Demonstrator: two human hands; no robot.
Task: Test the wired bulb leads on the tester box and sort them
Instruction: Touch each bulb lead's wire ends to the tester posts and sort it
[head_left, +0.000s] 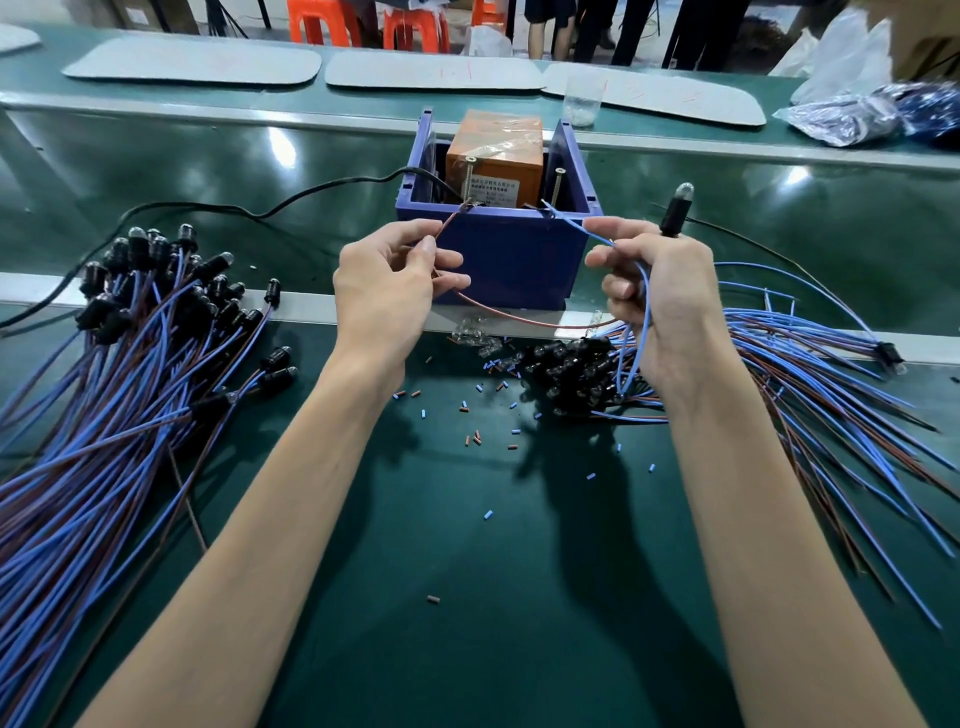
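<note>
- While the left hand (395, 280) pinches the brown lead (519, 318) between thumb and forefinger, the wire's bare tip reaches up toward 1 o'clock and meets the near rim of the tester box (514, 254).
- From that pinch the brown lead also sags in a loop toward 4 o'clock, passing in front of the box toward the other hand.
- The right hand (660, 301) pinches the blue lead (645, 291) at thumb and fingertip, its other fingers curled; the wire's free end points to 10 o'clock and touches the box rim near the right-hand screw (559, 187).
- A bulb (680, 195) in a black socket stands up at 12 o'clock from the right hand. Its base goes behind the knuckles, so I cannot tell how it is held.
- The tester box, blue and open-topped, sits at 12 o'clock from the hands on the green table (467, 571), with an orange unit (496, 150) inside.
- A large pile of leads (130, 374) lies at 9 o'clock, bulbs toward the box.
- Another spread of leads (810, 374) fans out at 3 o'clock, with a cluster of bulbs (571, 369) just below the right hand.
- Cut insulation scraps (467, 410) are scattered between the forearms.
- A black cable (208, 209) runs from the box toward 9 o'clock.
</note>
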